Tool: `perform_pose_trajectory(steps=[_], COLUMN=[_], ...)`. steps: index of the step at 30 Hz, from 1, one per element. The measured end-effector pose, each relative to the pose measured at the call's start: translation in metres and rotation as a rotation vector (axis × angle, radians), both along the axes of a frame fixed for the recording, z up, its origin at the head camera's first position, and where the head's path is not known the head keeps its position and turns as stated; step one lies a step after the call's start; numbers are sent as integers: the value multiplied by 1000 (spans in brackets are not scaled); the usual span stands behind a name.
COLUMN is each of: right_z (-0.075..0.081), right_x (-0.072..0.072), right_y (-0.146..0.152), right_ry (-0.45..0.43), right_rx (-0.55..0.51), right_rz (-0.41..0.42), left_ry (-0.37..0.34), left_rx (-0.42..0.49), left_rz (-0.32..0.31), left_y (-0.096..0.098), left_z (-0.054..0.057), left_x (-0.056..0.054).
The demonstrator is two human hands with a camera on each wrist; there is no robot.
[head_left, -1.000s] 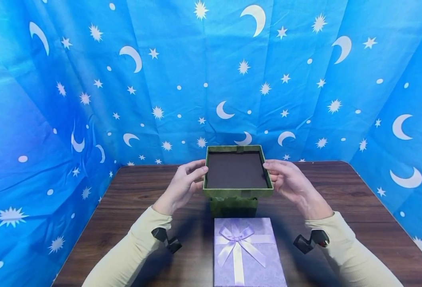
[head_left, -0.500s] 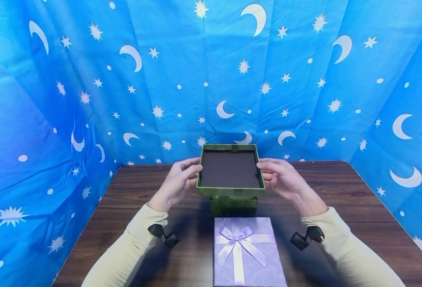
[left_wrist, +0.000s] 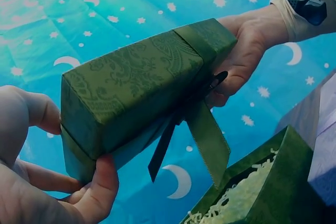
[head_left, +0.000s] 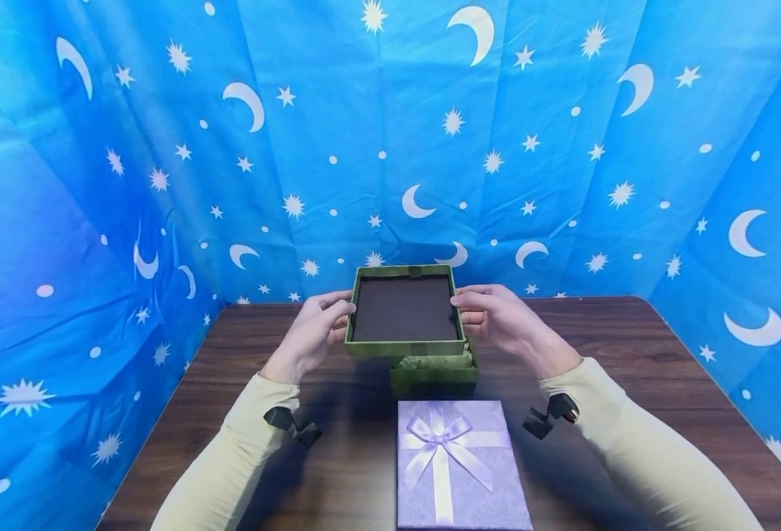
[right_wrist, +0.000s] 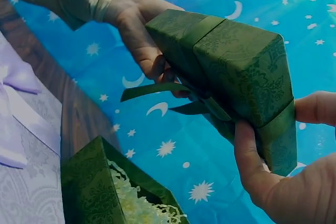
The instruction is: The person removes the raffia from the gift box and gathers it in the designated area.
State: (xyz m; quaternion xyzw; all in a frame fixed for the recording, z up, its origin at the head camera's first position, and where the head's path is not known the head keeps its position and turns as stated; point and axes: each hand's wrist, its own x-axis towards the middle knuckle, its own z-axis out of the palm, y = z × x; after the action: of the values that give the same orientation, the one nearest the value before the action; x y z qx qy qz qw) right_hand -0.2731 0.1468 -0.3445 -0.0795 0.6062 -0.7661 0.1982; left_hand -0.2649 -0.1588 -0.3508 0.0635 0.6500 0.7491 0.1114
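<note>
The green gift box lid (head_left: 403, 310) is held inside-up above the table, its dark inner face showing in the head view. My left hand (head_left: 309, 332) pinches its left side between thumb and fingers, and my right hand (head_left: 509, 322) grips the right side the same way. In the left wrist view a green ribbon (left_wrist: 207, 142) hangs from the lid's underside. Below and slightly right stands the uncovered green box (head_left: 433, 381), partly hidden by the lid. Pale shredded paper (right_wrist: 142, 195) fills it in the right wrist view.
A lilac gift box (head_left: 476, 494) with a satin bow (head_left: 439, 441) sits in front of the green box, nearest the body. Everything rests on a dark wooden table (head_left: 642, 383). Blue cloth (head_left: 337, 110) with moons and stars closes in the back and both sides.
Both hands have carried the lid leftward, slightly up, uncovering more of the green box and its shredded paper. The boxes on the table stay put.
</note>
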Motion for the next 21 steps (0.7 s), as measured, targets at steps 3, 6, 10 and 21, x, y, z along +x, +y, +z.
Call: perform_pose_trajectory(steps=[3,6,10,21], right_z=[-1,-2,-3,-5], right_x=[-5,-8,-12,-20], right_y=[-6,-13,-20,-40], right_ry=[-20,-43,-51,-34], right_rx=[34,39,72,128], right_rz=[4,4,12,77], left_ry=[-4,-12,-18,-15], left_rx=[-14,-23,-34,-83], left_rz=[16,43,69,113], left_y=[-5,-9,-16,-35], left_z=[-3,-5,-7,-16], left_x=[-1,-2,-5,-11])
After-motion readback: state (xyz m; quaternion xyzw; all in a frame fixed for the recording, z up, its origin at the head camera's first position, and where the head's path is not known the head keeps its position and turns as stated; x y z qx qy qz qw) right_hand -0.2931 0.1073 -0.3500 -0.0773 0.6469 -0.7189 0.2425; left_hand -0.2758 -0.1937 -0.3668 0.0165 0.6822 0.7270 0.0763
